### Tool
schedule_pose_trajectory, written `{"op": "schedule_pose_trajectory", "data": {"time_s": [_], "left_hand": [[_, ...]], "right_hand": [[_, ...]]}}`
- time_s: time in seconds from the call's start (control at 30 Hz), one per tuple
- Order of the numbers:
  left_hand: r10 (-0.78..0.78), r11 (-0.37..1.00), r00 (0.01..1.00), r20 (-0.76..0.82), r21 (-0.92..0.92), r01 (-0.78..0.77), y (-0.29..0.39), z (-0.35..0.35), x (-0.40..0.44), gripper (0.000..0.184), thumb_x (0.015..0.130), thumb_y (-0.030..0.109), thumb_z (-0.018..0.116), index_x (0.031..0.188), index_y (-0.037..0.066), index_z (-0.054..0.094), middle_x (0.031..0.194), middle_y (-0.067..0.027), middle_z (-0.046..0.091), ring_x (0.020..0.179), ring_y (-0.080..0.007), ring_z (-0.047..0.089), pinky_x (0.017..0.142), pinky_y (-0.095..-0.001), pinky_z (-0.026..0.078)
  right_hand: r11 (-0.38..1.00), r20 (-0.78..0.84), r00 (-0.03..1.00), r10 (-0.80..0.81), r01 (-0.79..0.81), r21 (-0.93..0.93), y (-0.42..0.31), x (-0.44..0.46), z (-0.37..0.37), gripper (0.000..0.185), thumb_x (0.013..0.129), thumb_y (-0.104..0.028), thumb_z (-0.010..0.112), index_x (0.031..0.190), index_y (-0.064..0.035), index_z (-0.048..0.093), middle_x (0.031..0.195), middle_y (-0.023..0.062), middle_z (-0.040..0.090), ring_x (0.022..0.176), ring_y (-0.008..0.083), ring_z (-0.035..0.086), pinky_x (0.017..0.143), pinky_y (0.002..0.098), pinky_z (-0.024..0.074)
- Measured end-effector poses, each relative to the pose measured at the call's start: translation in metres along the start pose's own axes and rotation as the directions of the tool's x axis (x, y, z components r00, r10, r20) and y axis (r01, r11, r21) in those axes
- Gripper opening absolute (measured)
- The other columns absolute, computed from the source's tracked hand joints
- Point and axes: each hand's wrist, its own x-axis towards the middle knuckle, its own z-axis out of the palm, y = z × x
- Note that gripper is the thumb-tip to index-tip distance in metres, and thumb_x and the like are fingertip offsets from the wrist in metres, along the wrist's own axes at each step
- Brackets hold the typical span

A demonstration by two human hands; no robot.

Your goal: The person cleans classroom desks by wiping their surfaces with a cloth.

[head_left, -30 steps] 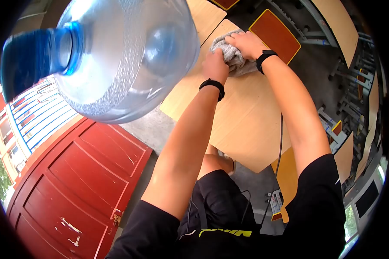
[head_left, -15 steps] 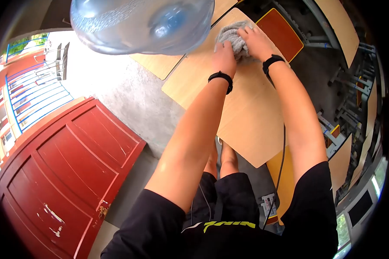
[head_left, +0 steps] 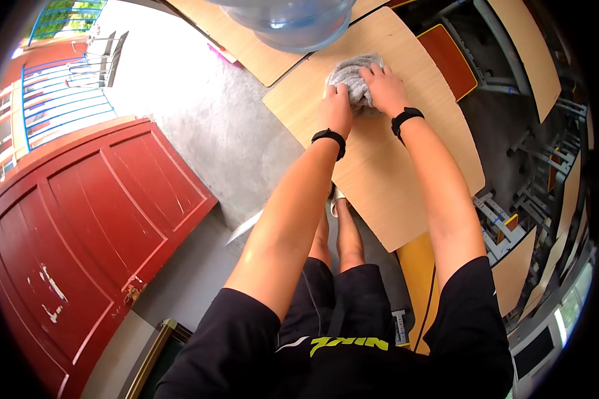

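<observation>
A crumpled grey cloth (head_left: 350,74) lies bunched on a light wooden desktop (head_left: 399,179). My left hand (head_left: 337,113) grips its near left edge, with the fingers bent into the fabric. On its right side, my right hand (head_left: 385,91) presses down with the fingers curled over the cloth. Both hands are close together, and each wrist has a black band. Just beyond the cloth stands a large clear blue water jug (head_left: 293,26), cut off by the top of the view.
A red door (head_left: 93,226) stands at the left, beside grey floor (head_left: 213,126). Another light desk (head_left: 259,56) adjoins the far side. At the right are a red-brown chair seat (head_left: 448,60) and several metal-legged desks. A dark cable (head_left: 431,292) hangs near my right sleeve.
The view has shifted, and the water jug now shows higher up. Both hands and the cloth have moved left and nearer to me across the desktop, still in contact.
</observation>
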Motion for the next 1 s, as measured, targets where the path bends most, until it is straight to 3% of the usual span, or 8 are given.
{"op": "schedule_pose_trajectory", "data": {"time_s": [0.27,0.4,0.6,0.7,0.83,0.9,0.97,1.0], "left_hand": [[-0.085,0.989,0.993,-0.087,-0.129,0.073,-0.019,0.000,-0.049,0.009,0.092,0.003,0.057,0.100,0.007,0.057,0.104,-0.0221,0.063,0.087,-0.0467,0.065,0.073,-0.0552,0.053],[-0.082,0.988,0.996,-0.033,-0.136,0.077,-0.031,-0.010,-0.067,0.013,0.091,0.002,0.057,0.103,0.006,0.054,0.107,-0.0220,0.062,0.086,-0.0466,0.066,0.074,-0.0555,0.055],[-0.261,0.941,0.965,-0.027,-0.232,0.248,-0.058,-0.040,-0.096,0.016,0.092,0.002,0.055,0.107,0.005,0.051,0.108,-0.0225,0.062,0.087,-0.0479,0.068,0.074,-0.0571,0.056],[-0.430,0.853,0.902,-0.039,-0.344,0.391,-0.078,-0.049,-0.119,0.022,0.087,0.001,0.059,0.107,0.006,0.050,0.107,-0.0234,0.061,0.089,-0.0493,0.066,0.076,-0.0600,0.052],[-0.561,0.730,0.826,-0.054,-0.503,0.463,-0.086,-0.037,-0.142,0.025,0.082,-0.003,0.059,0.105,0.003,0.049,0.105,-0.0251,0.060,0.096,-0.0514,0.061,0.082,-0.0590,0.049],[-0.578,0.724,0.804,-0.140,-0.542,0.426,-0.085,-0.033,-0.142,0.025,0.082,-0.004,0.059,0.104,0.002,0.049,0.105,-0.0255,0.060,0.095,-0.0514,0.061,0.082,-0.0587,0.049],[-0.582,0.709,0.806,-0.108,-0.553,0.437,-0.082,-0.031,-0.142,0.024,0.082,-0.004,0.058,0.103,0.004,0.051,0.106,-0.0247,0.061,0.096,-0.0496,0.061,0.081,-0.0584,0.049],[-0.575,0.713,0.814,-0.083,-0.539,0.449,-0.081,-0.034,-0.141,0.023,0.082,-0.004,0.059,0.103,0.004,0.051,0.106,-0.0242,0.061,0.096,-0.0489,0.062,0.080,-0.0583,0.050]], "right_hand": [[0.997,0.072,0.994,-0.081,0.082,-0.009,-0.027,-0.018,0.014,0.049,0.087,-0.003,0.066,0.132,-0.0185,0.055,0.129,0.0075,0.057,0.122,0.0346,0.056,0.094,0.0487,0.0537],[0.997,0.143,0.987,-0.073,0.074,-0.006,-0.043,-0.019,0.015,0.047,0.084,-0.002,0.069,0.126,-0.0181,0.055,0.129,0.0074,0.057,0.121,0.0357,0.056,0.094,0.0500,0.0545],[0.988,0.208,0.969,-0.132,0.145,-0.046,-0.110,-0.002,0.015,0.041,0.083,-0.001,0.066,0.120,-0.0163,0.057,0.126,0.0096,0.058,0.121,0.0367,0.057,0.093,0.0501,0.0544],[0.916,0.202,0.913,-0.355,0.383,-0.119,-0.153,0.012,0.015,0.041,0.082,-0.003,0.068,0.120,-0.0155,0.058,0.123,0.0088,0.059,0.119,0.0349,0.058,0.093,0.0484,0.0543],[0.640,0.122,0.663,-0.739,0.747,-0.182,-0.192,0.025,0.014,0.024,0.086,-0.009,0.064,0.110,-0.0164,0.064,0.112,0.0041,0.064,0.111,0.0276,0.062,0.086,0.0425,0.0517],[0.669,0.103,0.693,-0.713,0.717,-0.194,-0.194,0.026,0.013,0.020,0.088,-0.010,0.060,0.106,-0.0169,0.065,0.108,0.0031,0.065,0.108,0.0264,0.063,0.085,0.0416,0.0502],[0.748,0.048,0.759,-0.649,0.649,-0.143,-0.184,0.016,0.014,0.020,0.089,-0.010,0.059,0.107,-0.0172,0.065,0.108,0.0035,0.064,0.106,0.0273,0.063,0.085,0.0421,0.0501],[0.852,0.051,0.855,-0.516,0.518,-0.077,-0.180,0.006,0.014,0.024,0.086,-0.006,0.062,0.108,-0.0149,0.064,0.109,0.0060,0.063,0.110,0.0303,0.061,0.089,0.0438,0.0500]]}}
